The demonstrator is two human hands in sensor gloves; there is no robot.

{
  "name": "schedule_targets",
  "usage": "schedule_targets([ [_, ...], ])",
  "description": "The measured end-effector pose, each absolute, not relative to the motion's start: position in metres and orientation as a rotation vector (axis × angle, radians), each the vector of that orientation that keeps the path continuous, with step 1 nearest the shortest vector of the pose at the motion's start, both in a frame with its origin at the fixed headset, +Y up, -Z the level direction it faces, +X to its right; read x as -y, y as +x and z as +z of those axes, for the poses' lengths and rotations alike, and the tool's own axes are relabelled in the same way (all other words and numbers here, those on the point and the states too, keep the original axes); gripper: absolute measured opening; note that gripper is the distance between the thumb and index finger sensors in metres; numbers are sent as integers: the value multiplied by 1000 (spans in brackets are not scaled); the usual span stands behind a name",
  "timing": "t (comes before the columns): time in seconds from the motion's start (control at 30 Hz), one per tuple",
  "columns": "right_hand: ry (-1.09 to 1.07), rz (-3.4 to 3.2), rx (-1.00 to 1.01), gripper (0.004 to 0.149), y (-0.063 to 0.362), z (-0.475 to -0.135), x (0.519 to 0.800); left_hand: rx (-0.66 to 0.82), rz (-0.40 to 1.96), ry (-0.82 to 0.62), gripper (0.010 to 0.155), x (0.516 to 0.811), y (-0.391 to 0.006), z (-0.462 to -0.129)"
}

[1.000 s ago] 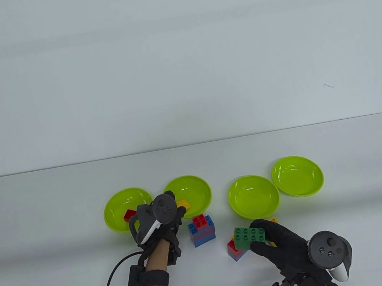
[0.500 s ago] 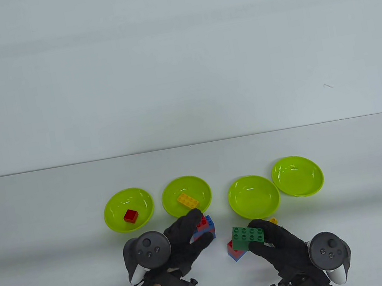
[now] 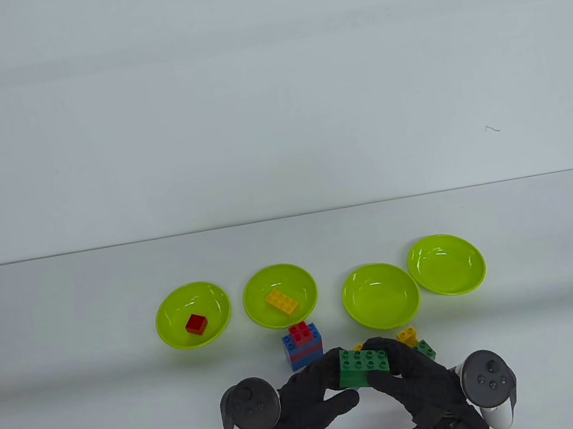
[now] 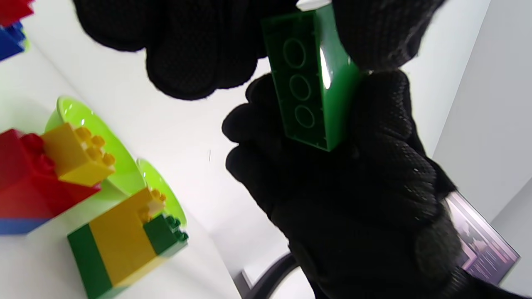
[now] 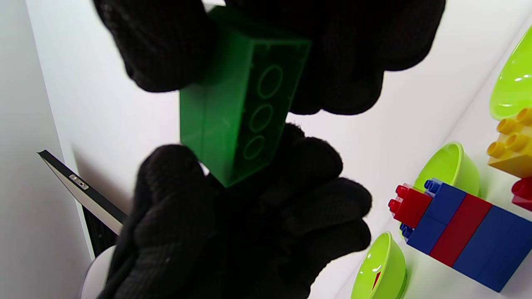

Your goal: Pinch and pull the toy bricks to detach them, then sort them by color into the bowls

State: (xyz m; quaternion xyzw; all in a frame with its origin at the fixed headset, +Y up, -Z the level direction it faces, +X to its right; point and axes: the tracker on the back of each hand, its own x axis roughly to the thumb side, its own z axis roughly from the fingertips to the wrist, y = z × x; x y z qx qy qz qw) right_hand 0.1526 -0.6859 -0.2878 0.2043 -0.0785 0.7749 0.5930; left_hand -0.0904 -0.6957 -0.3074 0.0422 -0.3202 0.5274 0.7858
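Green brick (image 3: pixel 363 367) lifted above the desk's near edge, pinched by right hand (image 3: pixel 424 383) and left hand (image 3: pixel 310 405) together, apparently already free; both right-hand bowls (image 3: pixel 384 313) unfilled, awaiting it.

Table (image 3: pixel 62 318): plain white, no pattern. Wall behind: pale grey-white.
Four bowls (image 3: pixel 381 296): lime green, glossy, unpatterned.
Red brick (image 3: pixel 196 324) noted in leftmost bowl; yellow-orange brick (image 3: pixel 281 301) in second bowl.
Striped stack (image 3: pixel 303 346): blue with red band, red brick on top.
Held brick (image 3: pixel 363 367): solid green, ring pattern on underside.
Small stack (image 3: pixel 415 343): yellow over green.
Third stack (image 4: pixel 29 178): red, blue and yellow.
Left hand (image 3: pixel 310 405) and right hand (image 3: pixel 419 384): gloves black knit; trackers dark grey with white.
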Motion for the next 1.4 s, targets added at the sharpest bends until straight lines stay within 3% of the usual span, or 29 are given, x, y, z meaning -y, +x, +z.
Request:
schedule_targets([
  [0.07,486,1799,178,62,151,-287,686,666,1134,136,67,695,-91,-307],
  [0.43,556,1959,207,63,157,-288,677,719,987,206,66,689,-95,-307],
  [0.7,618,2057,238,61,151,-284,672,788,1033,75,70,690,-91,-309],
  [0.93,607,2050,205,60,152,-286,670,789,893,223,69,686,-88,-302],
  [1.23,655,2201,356,61,148,-280,665,698,1031,66,67,690,-89,-307],
  [1.4,653,2138,282,60,150,-283,666,770,892,213,68,686,-86,-301],
])
